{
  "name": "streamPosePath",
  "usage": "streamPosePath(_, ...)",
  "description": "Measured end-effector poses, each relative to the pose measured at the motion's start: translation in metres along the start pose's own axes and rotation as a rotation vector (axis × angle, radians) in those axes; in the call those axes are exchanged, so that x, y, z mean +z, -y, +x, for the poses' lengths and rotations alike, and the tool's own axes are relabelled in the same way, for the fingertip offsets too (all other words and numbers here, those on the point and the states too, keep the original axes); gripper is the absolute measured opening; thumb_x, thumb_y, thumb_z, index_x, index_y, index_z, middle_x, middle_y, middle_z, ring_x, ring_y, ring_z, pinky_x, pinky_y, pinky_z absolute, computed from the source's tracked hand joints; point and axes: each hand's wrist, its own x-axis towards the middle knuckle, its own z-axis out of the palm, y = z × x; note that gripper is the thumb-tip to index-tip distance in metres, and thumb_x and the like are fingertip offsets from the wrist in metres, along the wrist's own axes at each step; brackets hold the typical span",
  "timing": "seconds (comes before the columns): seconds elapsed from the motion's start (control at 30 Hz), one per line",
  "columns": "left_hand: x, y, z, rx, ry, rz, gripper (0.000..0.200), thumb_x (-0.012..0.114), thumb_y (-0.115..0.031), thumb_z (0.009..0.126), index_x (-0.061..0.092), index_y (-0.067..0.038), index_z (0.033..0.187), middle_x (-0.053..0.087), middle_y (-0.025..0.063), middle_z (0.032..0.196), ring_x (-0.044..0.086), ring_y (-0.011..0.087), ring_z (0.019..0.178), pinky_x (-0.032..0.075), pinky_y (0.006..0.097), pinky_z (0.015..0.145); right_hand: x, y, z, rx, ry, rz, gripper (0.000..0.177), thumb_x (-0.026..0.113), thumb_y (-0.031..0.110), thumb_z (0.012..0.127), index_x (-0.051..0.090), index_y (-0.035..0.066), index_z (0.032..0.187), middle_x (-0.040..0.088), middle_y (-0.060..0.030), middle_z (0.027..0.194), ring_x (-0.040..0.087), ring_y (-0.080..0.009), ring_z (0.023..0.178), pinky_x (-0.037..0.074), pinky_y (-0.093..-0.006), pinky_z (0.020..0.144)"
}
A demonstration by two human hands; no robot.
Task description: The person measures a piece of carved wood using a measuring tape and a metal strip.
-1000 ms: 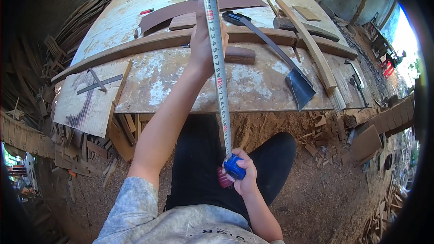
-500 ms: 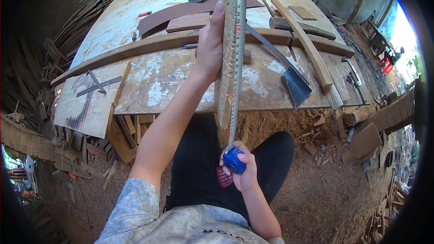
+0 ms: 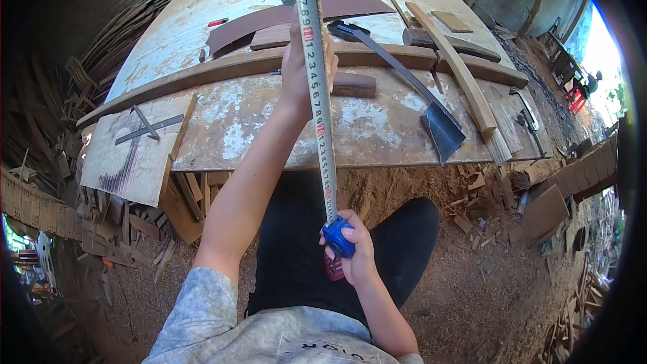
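Note:
A blue tape measure (image 3: 339, 238) sits in my right hand (image 3: 360, 256), low over my lap, fingers wrapped round its case. Its pulled-out blade (image 3: 314, 81) runs up and away, numbers facing me, past my left hand to the top of the view. My left hand (image 3: 295, 74) is closed behind the blade, fingertips showing on its right side. The wooden piece in its grip is mostly hidden behind the blade. A maroon ribbed thing (image 3: 333, 267) shows just below the tape case.
A worn workbench (image 3: 263, 138) carries a long wooden beam (image 3: 222, 67), brown sandpaper (image 3: 269, 21), a round wooden piece (image 3: 354, 85) and a wooden strip (image 3: 455, 67). At the left, a metal square (image 3: 148, 129) lies on a board (image 3: 111, 168). Wood scraps (image 3: 472, 219) litter the ground.
The tape blade and the wooden piece have swung left, and the blade now turns its numbered face to me. The wood has gone mostly behind it. My right hand has shifted slightly left.

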Motion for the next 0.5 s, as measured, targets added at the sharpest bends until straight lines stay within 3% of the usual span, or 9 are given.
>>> streamPosePath(0.07, -0.009, 0.002, 0.0, 0.002, 0.011, 0.138, 0.062, 0.041, -0.071, 0.102, 0.049, -0.012, 0.087, 0.044, -0.0013, 0.064, 0.044, 0.0076, 0.043, 0.041, 0.0205, 0.036, 0.0, 0.0, 0.0, 0.0, 0.007, 0.008, 0.044, 0.063, 0.031, 0.088, 0.053, 0.003, 0.121, 0.066, -0.0167, 0.1, 0.067, -0.021, 0.085, 0.051, -0.0278, 0.061)
streamPosePath(0.13, -0.011, 0.003, 0.002, 0.01, 0.02, 0.112, 0.061, 0.04, -0.07, 0.103, 0.049, -0.012, 0.087, 0.045, -0.0003, 0.063, 0.044, 0.0082, 0.042, 0.04, 0.0207, 0.035, 0.0, 0.0, 0.0, 0.0, 0.031, 0.036, 0.043, 0.062, 0.025, 0.09, 0.052, 0.002, 0.125, 0.065, -0.016, 0.103, 0.066, -0.0184, 0.086, 0.05, -0.0264, 0.062)
streamPosePath(0.4, -0.004, 0.0, 0.001, -0.017, -0.037, 0.161, 0.062, 0.042, -0.071, 0.102, 0.05, -0.011, 0.085, 0.046, -0.0001, 0.063, 0.044, 0.0084, 0.041, 0.038, 0.0213, 0.035, 0.0, -0.001, 0.0, -0.015, 0.034, 0.031, 0.044, 0.062, 0.025, 0.091, 0.052, 0.001, 0.126, 0.065, -0.0162, 0.103, 0.066, -0.0179, 0.086, 0.051, -0.0262, 0.062)
streamPosePath(0.5, -0.018, 0.005, 0.005, -0.036, 0.088, -0.12, 0.04, 0.064, -0.044, 0.102, 0.05, -0.008, 0.092, 0.053, 0.0034, 0.064, 0.055, 0.0154, 0.043, 0.043, 0.0214, 0.038, -0.001, -0.002, 0.002, -0.039, 0.034, 0.013, 0.043, 0.061, 0.025, 0.091, 0.052, 0.001, 0.126, 0.065, -0.0162, 0.102, 0.066, -0.0175, 0.086, 0.051, -0.0261, 0.062)
